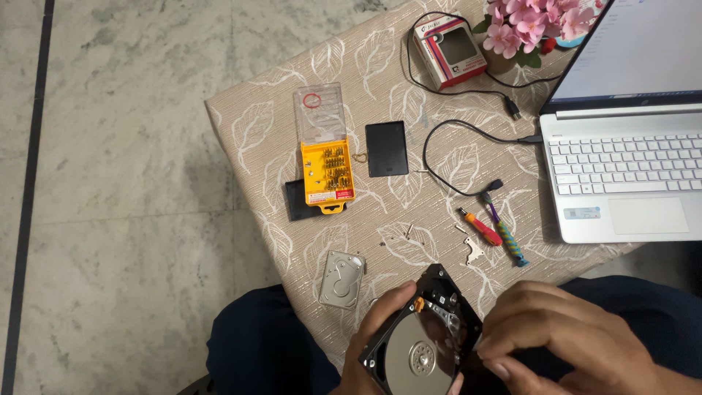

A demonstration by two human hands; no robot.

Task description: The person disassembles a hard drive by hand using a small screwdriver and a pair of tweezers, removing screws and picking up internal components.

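An opened hard disk drive (420, 344) with a black frame and a shiny platter is held over my lap at the table's near edge. My left hand (376, 333) grips its left side, thumb on the top corner. My right hand (556, 333) rests on the drive's right edge, fingertips pinched near the arm mechanism; what they pinch is hidden. The drive's silver cover plate (341, 279) lies on the table just left of the drive.
A yellow screwdriver-bit case (326, 167) with its clear lid up, black cover (387, 148), red-handled screwdriver (481, 227), striped screwdriver (506, 235), small metal bracket (474, 251) and loose screws lie on the leaf-patterned tablecloth (256, 124). Laptop (621, 168), cables, red box (448, 51), pink flowers (534, 25) sit right.
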